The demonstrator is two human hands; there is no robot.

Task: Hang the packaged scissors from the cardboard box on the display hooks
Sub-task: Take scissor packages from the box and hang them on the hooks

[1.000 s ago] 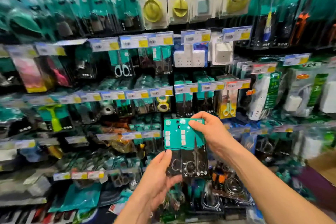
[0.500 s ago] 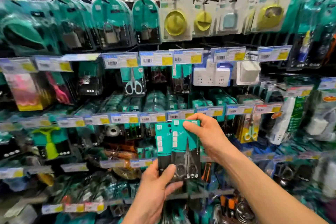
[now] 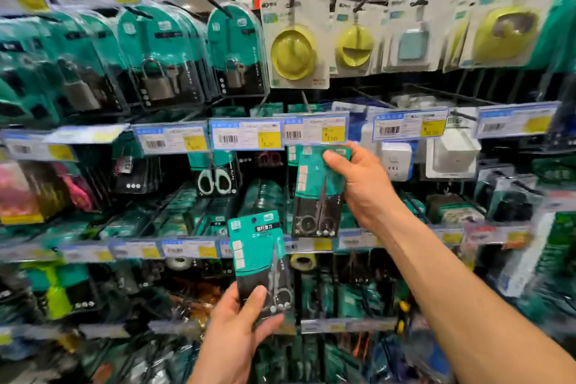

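Observation:
My right hand (image 3: 358, 178) pinches the top of a teal-and-black scissors pack (image 3: 314, 196) and holds it just under a price tag (image 3: 314, 131) on the second hook row. The hook itself is hidden behind that tag. My left hand (image 3: 240, 324) grips the lower black part of a second scissors pack (image 3: 258, 259), upright, lower and to the left. Another scissors pack with white handles (image 3: 213, 178) hangs on the same row further left. The cardboard box is out of view.
Hook rows fill the wall. Padlock packs (image 3: 156, 65) hang top left, yellow round items (image 3: 293, 50) top centre, white plug adapters (image 3: 448, 156) right. Price tag strips (image 3: 246, 134) jut out in front of each row. Lower rows are crowded and blurred.
The two packs, held together before, have separated. My right hand lifted one pack up to the second row's tag while my left hand kept the other lower. The view has tilted upward.

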